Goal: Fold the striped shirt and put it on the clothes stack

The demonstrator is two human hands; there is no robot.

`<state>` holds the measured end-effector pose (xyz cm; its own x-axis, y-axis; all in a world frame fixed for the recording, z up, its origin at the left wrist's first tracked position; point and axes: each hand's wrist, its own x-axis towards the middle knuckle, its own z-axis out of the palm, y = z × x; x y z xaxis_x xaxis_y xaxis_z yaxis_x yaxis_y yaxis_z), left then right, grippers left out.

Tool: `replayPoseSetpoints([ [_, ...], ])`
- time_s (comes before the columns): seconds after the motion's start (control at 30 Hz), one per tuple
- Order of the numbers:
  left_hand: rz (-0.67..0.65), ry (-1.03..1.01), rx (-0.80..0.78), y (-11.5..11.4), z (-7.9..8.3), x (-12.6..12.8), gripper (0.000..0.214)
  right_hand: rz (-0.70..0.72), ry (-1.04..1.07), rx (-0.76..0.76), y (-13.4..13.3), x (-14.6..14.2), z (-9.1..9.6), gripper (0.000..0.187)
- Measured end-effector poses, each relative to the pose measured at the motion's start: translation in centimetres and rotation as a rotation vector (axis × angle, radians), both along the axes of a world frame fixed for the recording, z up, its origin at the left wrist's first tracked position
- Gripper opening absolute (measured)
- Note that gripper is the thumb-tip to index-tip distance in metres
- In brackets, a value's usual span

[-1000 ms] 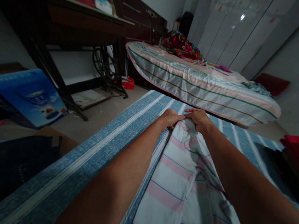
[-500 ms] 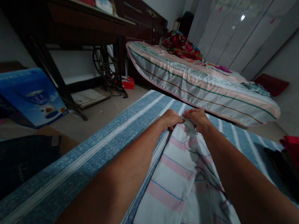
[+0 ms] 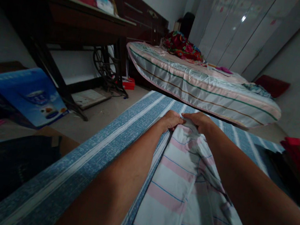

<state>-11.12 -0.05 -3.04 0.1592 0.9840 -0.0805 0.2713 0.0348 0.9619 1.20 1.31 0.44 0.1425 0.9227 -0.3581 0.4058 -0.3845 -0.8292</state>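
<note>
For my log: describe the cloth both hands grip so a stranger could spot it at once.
A blue-and-white striped sheet runs toward the bed. On it lies the pale cloth, its far end pinched by the left hand and right hand. Broad pink and white bands with thin blue lines set it apart.

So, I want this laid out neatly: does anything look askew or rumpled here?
The pink-striped cloth is creased and bunched along its right side, not flat on the blue striped sheet. The left hand and right hand pinch its far edge together. Left of them, a blue carton leans tilted.
</note>
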Motion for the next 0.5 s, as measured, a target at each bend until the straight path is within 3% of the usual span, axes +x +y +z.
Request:
replayPoseSetpoints([
  [0.13, -0.008, -0.012, 0.009, 0.07, -0.15, -0.02, 0.021, 0.01, -0.021, -0.071, 0.42, 0.14, -0.23, 0.029],
  [0.5, -0.016, -0.05, 0.031, -0.23, -0.09, -0.12, 0.031, 0.051, 0.072, -0.13, 0.55, 0.36, -0.38, 0.021],
])
